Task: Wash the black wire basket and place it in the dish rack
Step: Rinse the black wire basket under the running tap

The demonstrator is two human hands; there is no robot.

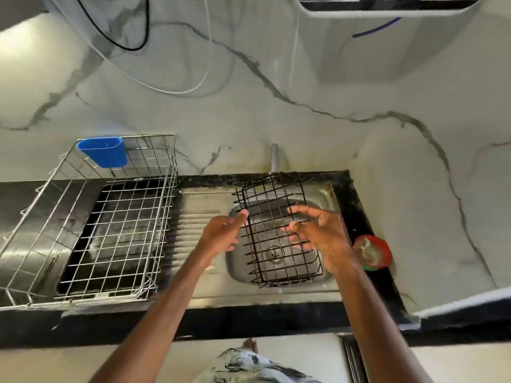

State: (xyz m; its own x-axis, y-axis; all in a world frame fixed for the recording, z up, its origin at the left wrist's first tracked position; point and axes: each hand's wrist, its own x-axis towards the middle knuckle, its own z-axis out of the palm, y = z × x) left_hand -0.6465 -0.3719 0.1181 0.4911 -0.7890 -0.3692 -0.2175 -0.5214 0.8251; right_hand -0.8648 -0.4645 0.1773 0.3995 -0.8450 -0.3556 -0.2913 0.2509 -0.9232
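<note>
Where the table (249,324) is cut off at the left edge, item one: dish rack (121,233), steel wire, standing beside the sink to take drained ware; blue cup (103,152) hooked on its far rim. Item two: left hand (224,233), released, fingers straight, tips at or just beside the basket's left edge, apparently to steady it; contact cannot be told. Item three: black wire basket (276,230), held tilted above the sink (237,268) bowl and below the tap (274,158), judged placed for rinsing; no water can be made out. Item four: right hand (318,233), fingers hooked through the right-side wires, bearing the load. Item five: red-rimmed dish (372,252), contents blurred.
</note>
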